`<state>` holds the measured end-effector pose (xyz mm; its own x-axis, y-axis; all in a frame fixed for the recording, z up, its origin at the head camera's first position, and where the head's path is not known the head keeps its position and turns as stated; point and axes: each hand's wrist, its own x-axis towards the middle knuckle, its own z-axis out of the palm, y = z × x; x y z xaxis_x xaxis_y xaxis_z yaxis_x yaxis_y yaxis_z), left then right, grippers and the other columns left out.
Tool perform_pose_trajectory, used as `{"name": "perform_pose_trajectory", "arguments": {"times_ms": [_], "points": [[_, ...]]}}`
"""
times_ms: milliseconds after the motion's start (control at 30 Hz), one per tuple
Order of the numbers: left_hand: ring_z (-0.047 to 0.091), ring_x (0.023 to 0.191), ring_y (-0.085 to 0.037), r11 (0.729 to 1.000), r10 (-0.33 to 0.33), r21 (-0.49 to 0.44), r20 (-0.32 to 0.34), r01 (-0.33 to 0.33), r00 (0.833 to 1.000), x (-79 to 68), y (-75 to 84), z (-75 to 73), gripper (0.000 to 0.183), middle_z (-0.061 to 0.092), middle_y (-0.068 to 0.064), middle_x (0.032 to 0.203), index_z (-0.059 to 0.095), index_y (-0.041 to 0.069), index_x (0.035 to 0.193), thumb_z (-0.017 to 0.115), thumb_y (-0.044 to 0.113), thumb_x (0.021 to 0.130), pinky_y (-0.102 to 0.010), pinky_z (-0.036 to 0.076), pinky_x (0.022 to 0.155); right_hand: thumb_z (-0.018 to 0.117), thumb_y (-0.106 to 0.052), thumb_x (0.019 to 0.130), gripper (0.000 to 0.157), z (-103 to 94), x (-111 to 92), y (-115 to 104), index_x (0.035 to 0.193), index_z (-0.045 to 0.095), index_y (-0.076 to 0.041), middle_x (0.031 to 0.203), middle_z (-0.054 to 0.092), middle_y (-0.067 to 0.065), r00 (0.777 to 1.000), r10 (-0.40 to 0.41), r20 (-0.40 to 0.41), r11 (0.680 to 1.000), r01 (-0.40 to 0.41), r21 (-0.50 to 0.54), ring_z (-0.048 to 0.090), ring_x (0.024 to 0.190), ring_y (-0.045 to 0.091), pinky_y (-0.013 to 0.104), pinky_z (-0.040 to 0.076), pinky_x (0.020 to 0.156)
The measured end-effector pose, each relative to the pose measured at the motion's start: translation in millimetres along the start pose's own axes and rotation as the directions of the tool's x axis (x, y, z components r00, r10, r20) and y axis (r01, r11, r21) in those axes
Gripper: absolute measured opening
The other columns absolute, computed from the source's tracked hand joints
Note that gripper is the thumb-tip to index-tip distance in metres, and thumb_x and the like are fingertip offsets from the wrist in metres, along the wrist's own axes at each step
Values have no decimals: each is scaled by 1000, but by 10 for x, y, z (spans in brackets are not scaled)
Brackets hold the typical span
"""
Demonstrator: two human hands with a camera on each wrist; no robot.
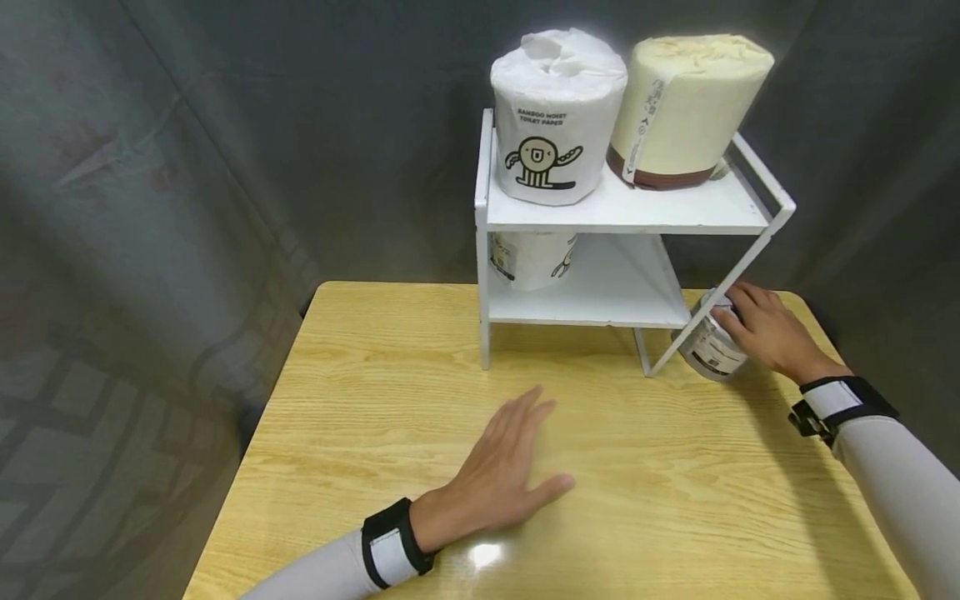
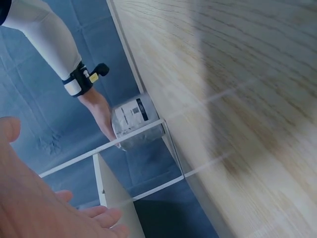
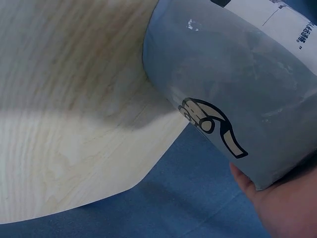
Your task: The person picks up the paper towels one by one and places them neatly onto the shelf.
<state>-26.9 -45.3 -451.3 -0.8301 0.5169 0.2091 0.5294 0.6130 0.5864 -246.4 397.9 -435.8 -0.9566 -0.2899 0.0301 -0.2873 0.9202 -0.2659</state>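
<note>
At the table's right side, my right hand (image 1: 767, 329) grips the upper end of a wrapped toilet paper roll (image 1: 712, 350). This roll is beside the white shelf's right leg, which crosses in front of part of it. In the right wrist view the roll's wrapper (image 3: 233, 84) bears a cartoon print, and part of the right hand (image 3: 292, 203) shows at its end. Over the middle of the table my left hand (image 1: 498, 471) has its fingers extended and thumb apart, holding nothing. The left wrist view also catches the right hand against the roll (image 2: 133, 119).
A two-tier white shelf (image 1: 585, 321) stands at the back of the wooden table (image 1: 375, 400). On its top tier are a white wrapped roll (image 1: 558, 117) and a cream wrapped roll (image 1: 686, 108). Another white roll (image 1: 534, 260) is on the lower tier. Grey cloth (image 1: 337, 150) hangs behind.
</note>
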Motion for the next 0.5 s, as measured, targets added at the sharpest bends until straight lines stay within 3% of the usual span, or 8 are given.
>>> {"name": "perform_pose_trajectory", "arguments": {"times_ms": [500], "points": [[27, 158, -38, 1000, 18, 11, -23, -18, 1000, -15, -8, 11, 85, 19, -20, 174, 23, 8, 165, 48, 63, 105, -57, 22, 128, 46, -39, 113, 63, 35, -336, -56, 162, 33, -3, 161, 30, 36, 997, -44, -63, 999, 44, -5, 28, 142, 63, 85, 28, 102]]}}
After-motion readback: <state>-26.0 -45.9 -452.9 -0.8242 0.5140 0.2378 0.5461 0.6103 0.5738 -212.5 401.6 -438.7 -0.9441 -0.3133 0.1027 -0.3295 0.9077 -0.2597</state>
